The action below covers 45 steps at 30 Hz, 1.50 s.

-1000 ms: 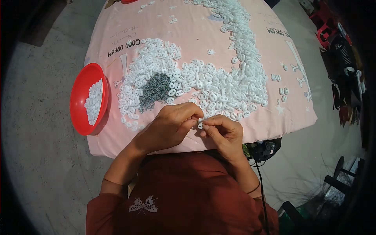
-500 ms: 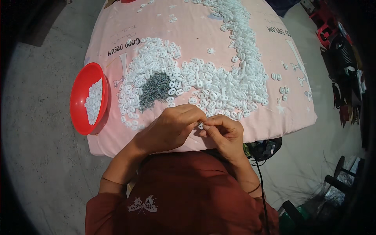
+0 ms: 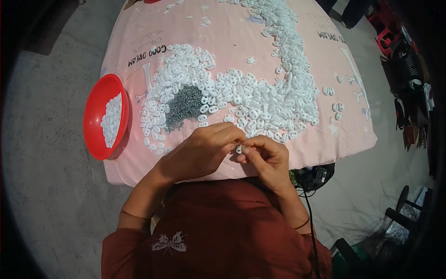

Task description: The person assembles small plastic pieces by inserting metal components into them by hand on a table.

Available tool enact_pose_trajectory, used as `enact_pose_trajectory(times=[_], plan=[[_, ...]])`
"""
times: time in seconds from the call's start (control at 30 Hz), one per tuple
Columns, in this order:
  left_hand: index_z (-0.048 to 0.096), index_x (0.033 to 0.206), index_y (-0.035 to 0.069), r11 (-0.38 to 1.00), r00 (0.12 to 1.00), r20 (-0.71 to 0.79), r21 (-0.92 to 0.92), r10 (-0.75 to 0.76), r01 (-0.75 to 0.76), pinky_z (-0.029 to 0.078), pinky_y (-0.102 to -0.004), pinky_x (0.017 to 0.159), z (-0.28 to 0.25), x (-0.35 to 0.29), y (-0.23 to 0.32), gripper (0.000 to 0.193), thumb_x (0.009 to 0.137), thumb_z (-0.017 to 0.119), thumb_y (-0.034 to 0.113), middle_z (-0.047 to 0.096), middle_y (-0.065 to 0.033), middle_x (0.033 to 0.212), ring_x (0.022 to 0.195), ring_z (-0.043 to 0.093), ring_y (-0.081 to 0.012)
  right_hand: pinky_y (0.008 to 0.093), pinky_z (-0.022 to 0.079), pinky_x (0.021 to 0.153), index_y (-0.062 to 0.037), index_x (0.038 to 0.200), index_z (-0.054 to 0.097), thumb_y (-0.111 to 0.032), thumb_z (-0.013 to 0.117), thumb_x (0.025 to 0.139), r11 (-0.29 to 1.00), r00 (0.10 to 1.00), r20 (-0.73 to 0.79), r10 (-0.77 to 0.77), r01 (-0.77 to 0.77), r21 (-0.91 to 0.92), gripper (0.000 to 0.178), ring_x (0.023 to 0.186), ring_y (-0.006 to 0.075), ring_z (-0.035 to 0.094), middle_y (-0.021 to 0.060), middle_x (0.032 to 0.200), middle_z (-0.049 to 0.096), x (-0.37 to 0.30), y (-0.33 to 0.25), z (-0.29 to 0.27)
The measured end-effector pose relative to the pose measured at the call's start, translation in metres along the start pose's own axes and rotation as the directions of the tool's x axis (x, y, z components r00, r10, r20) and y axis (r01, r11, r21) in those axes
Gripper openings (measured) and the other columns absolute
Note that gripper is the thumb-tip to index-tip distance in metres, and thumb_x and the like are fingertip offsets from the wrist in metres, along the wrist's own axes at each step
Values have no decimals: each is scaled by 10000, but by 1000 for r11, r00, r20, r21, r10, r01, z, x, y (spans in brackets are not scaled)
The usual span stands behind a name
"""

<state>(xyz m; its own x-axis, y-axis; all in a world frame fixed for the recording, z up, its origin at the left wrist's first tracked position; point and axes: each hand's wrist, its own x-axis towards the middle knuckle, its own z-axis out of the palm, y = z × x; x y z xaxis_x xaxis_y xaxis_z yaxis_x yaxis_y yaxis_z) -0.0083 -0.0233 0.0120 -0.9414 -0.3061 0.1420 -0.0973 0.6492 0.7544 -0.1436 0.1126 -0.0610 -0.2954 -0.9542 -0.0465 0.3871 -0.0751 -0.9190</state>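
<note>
Near the cloth's front edge, my right hand (image 3: 272,160) pinches a small white plastic piece (image 3: 239,149) between thumb and fingers. My left hand (image 3: 211,146) is closed against the same piece, its fingertips meeting those of the right; whether it also holds a screw is hidden. Just beyond the left hand lies a heap of small grey screws (image 3: 184,108). White oval plastic pieces with two holes (image 3: 265,104) are piled around the screws and spread to the right, then in a long band toward the far edge.
At the left stands a red bowl (image 3: 95,116) partly filled with white pieces (image 3: 111,122). Pink printed cloth (image 3: 223,46) covers the work surface. A few loose pieces (image 3: 337,108) lie at the right. A person's dark-trousered leg (image 3: 355,13) shows beyond the far right corner, near red stools (image 3: 386,39).
Both hands stay in nearly the same place, with only slight finger movement at the white piece. Beyond the far right corner, a person's legs have shifted further into view.
</note>
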Motion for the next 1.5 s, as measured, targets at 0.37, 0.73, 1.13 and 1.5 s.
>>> enact_pose_trajectory(times=[0.37,0.73,1.13,1.5], plan=[[605,901,-29,974,959,-244,137,-143,180,476,-321,607,-24,-15,-23,71,833,597,-46,597,-127,777,671,606,-250,229,537,707,56,1034,667,43,576,939,997,997,-31,-71,70,-20,132,777,121,669,89,925,649,-1,0,0],[603,845,-27,957,960,-270,253,-68,139,472,-365,622,-4,-28,-36,48,814,606,-64,583,-133,767,692,598,-296,222,541,705,49,1026,640,28,589,939,999,999,-46,-18,20,43,102,770,107,669,67,860,674,0,0,3],[626,872,-31,936,935,-330,269,-134,229,468,-332,621,-17,-35,-44,65,812,621,-56,585,-129,781,680,587,-265,224,540,706,49,1019,637,25,596,936,999,997,-77,-18,22,46,96,759,109,670,81,840,687,-1,-2,4],[599,873,-22,922,931,-323,279,-173,268,451,-344,607,-9,-33,-36,112,776,644,-57,549,-115,767,668,557,-255,224,540,692,49,1012,635,34,589,935,1000,996,-83,-18,19,10,91,761,107,671,68,840,674,-2,0,3]])
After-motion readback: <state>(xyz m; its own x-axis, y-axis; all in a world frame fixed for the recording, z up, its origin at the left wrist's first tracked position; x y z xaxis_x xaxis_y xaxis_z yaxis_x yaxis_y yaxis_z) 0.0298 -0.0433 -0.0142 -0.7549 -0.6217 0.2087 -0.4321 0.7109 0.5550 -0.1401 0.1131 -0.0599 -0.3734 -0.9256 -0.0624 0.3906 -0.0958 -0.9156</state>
